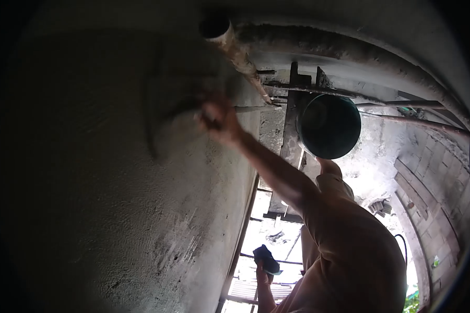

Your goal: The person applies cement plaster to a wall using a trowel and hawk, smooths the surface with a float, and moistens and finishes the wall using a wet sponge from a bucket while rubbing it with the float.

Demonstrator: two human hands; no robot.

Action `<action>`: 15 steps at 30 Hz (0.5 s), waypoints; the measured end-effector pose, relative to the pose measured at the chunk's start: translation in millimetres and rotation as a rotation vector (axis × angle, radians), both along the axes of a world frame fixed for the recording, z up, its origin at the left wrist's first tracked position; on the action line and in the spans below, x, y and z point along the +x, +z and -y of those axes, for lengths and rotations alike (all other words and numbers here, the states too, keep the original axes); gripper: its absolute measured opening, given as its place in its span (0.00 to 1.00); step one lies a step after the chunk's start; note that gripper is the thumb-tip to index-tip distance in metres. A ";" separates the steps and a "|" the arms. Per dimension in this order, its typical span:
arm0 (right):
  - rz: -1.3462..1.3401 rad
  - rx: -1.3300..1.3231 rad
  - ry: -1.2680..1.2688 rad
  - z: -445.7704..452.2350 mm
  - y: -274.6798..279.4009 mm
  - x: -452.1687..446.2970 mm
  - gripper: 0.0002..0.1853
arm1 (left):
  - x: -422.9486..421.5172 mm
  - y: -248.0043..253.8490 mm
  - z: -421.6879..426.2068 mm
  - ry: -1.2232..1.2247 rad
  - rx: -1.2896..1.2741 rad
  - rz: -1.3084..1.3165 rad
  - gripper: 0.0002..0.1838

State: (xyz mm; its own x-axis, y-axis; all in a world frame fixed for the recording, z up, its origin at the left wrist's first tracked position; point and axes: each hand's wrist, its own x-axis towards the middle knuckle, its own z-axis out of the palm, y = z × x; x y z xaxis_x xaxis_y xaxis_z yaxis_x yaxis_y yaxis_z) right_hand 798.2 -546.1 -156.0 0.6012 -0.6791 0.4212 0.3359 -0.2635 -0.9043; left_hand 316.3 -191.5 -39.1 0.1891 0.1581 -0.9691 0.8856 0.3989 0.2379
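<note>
My right hand (220, 119) reaches out to the plastered wall (141, 208). It is blurred, with the fingers closed around the handle of a dark flat tool (159, 115), whose outline is smeared against the wall. Lower down, my left hand (265, 276) grips a dark object (266, 259), with a thin edge showing beside it; its exact kind is unclear. A dark round bucket (330, 127) stands on a plank near my foot, its inside in shadow.
A pole (240, 60) slants beside the wall, and a thick curved pipe or beam (344, 47) crosses the top. Thinner bars (418, 104) run behind the bucket. Gaps show between the scaffold planks (292, 117). At right are a block wall (433, 172) and boards (415, 190).
</note>
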 end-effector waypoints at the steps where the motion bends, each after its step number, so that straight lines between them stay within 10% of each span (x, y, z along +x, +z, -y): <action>1: -0.009 0.129 0.041 -24.0 6.5 -11.1 0.10 | 5.5 4.0 3.4 -0.013 0.009 -0.026 0.27; 4: -0.127 -0.247 0.081 3.9 45.3 -2.2 0.11 | 10.1 -1.6 -10.8 -0.009 0.049 -0.052 0.27; 6: -0.175 0.555 0.388 10.2 13.1 33.2 0.09 | 21.2 6.1 -9.5 -0.007 0.093 -0.038 0.28; 11: 0.092 0.036 0.091 45.3 -31.8 48.7 0.08 | 8.5 -10.8 -18.2 0.096 -0.016 0.019 0.26; 15: -0.022 0.536 0.224 -24.2 -24.3 -12.7 0.10 | -2.6 -5.9 -3.1 0.076 -0.100 0.047 0.26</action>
